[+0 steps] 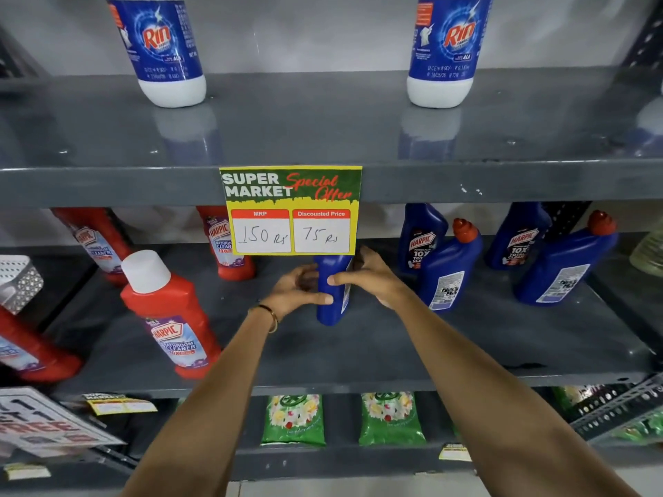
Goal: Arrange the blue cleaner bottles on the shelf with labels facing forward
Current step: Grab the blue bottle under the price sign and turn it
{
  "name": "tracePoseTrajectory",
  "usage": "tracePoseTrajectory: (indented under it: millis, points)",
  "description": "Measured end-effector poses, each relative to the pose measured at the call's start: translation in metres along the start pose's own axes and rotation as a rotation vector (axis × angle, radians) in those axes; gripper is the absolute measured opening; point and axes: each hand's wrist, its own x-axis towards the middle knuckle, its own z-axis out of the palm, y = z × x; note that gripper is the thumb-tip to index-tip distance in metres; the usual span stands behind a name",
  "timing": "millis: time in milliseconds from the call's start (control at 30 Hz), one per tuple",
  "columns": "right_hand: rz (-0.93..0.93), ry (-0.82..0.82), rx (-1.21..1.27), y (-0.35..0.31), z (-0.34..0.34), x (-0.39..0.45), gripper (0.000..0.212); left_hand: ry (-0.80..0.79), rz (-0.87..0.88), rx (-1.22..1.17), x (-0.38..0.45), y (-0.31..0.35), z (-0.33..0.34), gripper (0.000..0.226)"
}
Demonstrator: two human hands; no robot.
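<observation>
Blue cleaner bottle (pixel 332 299) stands upright at the middle of the grey middle shelf (pixel 358 356), set well back from the near edge, with bare shelf open in front and to its left. Both hands grip it: the left hand (pixel 292 294) wraps its left side with the thumb across the front, and the right hand (pixel 373 278) clasps its right side. The yellow price sign (pixel 291 209) hanging from the upper shelf edge hides the bottle's top. To the right stand four more blue Harpic bottles (pixel 448 270), the near two showing their back labels. Red Harpic bottles (pixel 172 317) stand to the left. The held bottle's plain blue side faces near, a white label edge showing at its right.
</observation>
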Motion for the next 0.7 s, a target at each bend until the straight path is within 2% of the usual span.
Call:
tracePoseTrajectory:
  millis: [67,133,267,367,467,567,700]
  points:
    - [-0.009,-0.15,0.072,-0.005,-0.004,-0.002,0.048,-0.201,-0.057,-0.024,0.001,0.005,-0.002,0.076]
    - [-0.005,-0.259,0.139,-0.008,-0.009,-0.002,0.051,-0.294,-0.051,-0.019,0.001,0.007,0.001,0.072]
    - [0.007,-0.316,0.21,-0.007,-0.013,-0.001,0.061,-0.225,-0.006,-0.032,0.004,0.007,0.01,0.069]
    - [0.017,-0.327,0.266,-0.004,-0.016,0.0,0.055,-0.097,0.015,0.028,0.009,0.005,0.017,0.069]
    - [0.025,-0.324,0.229,-0.003,-0.018,0.0,0.048,0.126,0.042,0.056,0.012,0.003,0.028,0.075]
    - [0.029,-0.204,0.098,0.0,-0.015,0.001,0.05,0.366,0.112,0.131,0.015,0.002,0.041,0.085]
    - [0.001,-0.033,0.102,0.005,-0.014,0.005,0.055,0.511,0.144,0.217,0.015,-0.003,0.05,0.092]
